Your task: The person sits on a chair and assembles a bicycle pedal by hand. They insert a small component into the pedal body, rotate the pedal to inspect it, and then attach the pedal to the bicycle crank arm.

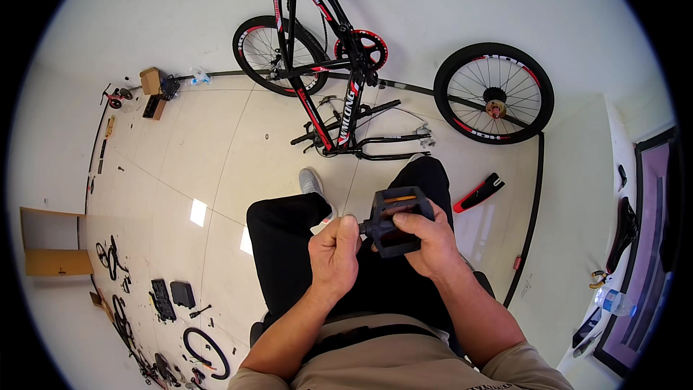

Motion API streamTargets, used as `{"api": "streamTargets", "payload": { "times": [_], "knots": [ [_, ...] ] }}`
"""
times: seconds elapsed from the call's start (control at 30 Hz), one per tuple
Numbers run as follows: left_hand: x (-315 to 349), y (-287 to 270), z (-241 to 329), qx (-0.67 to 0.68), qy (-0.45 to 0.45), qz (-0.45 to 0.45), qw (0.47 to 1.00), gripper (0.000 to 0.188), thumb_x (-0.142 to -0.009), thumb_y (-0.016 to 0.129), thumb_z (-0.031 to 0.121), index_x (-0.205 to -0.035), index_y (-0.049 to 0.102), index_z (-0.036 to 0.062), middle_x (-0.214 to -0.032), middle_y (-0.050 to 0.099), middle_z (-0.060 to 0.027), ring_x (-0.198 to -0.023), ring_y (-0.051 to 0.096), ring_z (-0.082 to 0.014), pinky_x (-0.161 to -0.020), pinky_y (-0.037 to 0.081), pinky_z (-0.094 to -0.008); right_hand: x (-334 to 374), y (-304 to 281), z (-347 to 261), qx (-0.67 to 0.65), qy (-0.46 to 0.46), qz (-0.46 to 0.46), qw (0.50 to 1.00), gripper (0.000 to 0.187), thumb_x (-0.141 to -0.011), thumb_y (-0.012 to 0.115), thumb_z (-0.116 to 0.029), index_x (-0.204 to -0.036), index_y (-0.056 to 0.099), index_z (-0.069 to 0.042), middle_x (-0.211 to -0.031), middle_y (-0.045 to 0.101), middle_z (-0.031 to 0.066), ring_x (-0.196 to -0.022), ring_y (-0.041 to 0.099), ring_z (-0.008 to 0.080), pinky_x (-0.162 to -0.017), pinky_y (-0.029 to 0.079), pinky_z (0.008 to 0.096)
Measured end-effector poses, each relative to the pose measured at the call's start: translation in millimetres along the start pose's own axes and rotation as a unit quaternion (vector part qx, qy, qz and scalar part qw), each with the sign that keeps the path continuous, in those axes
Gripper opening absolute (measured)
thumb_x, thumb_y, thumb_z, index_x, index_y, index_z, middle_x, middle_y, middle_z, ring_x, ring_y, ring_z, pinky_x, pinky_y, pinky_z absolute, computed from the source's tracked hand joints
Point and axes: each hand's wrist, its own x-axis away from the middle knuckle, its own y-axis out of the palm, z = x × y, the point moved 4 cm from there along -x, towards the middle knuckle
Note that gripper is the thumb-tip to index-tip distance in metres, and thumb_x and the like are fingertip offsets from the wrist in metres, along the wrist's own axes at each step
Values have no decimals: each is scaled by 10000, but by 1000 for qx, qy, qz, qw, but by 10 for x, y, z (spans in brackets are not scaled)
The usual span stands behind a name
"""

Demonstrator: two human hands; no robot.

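A black bicycle pedal with an orange reflector is held up over my lap. My right hand grips its body, thumb pressed on the near face. At the pedal's left end, the closed fingers of my left hand pinch around its short axle; the fingertips are partly hidden. Beyond my knees a black and red bicycle frame stands on end, fork and handlebar low on the floor. Its red-rimmed chainring shows at the crank.
Bicycle wheels lean at the wall, one behind the frame, another wheel to the right. A red and black mudguard lies by my right knee. At left are an open toolbox, a tire and a cardboard box. A saddle and plastic bottle sit far right.
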Motion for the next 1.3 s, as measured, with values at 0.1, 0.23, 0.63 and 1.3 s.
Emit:
{"api": "streamTargets", "payload": {
  "times": [0.1, 0.23, 0.63, 1.3],
  "knots": [
    [29, 13, 92, -64, 112, -1, 992, 185, -1040, 469, 184, -1010, 556, 23, -752, 524, -3, -641, 468, -59, -577, 386, -218, -3, -19, -4, -32, 1, 5, 999, 202, -883, 620, -54, -1078, 632, -5, -992, 681, 108, -837, 691, 220, -714, 612, 398],
    [39, 36, 150, -138, 201, 14, 970, 208, -952, 594, 70, -1138, 565, -20, -819, 578, -57, -687, 529, -108, -640, 445, -238, -8, -34, -10, -39, -5, 3, 999, 206, -883, 619, -59, -1082, 628, -7, -998, 677, 116, -831, 693, 233, -695, 618, 421],
    [4, 26, 154, -224, 240, -4, 945, 162, -986, 543, 52, -1135, 551, -10, -872, 595, -81, -702, 530, -124, -636, 447, -238, -8, -9, -13, -42, 7, 1, 999, 212, -880, 619, -46, -1088, 618, -1, -995, 672, 128, -835, 692, 243, -695, 624, 429],
    [35, 38, 136, -54, 169, 66, 982, 109, -973, 540, 74, -1032, 577, -10, -789, 554, -44, -674, 476, -100, -633, 421, -243, -15, -42, 11, -30, 0, 13, 999, 187, -877, 620, -46, -1060, 631, -9, -998, 684, 111, -855, 687, 206, -731, 604, 375]
  ]
}}
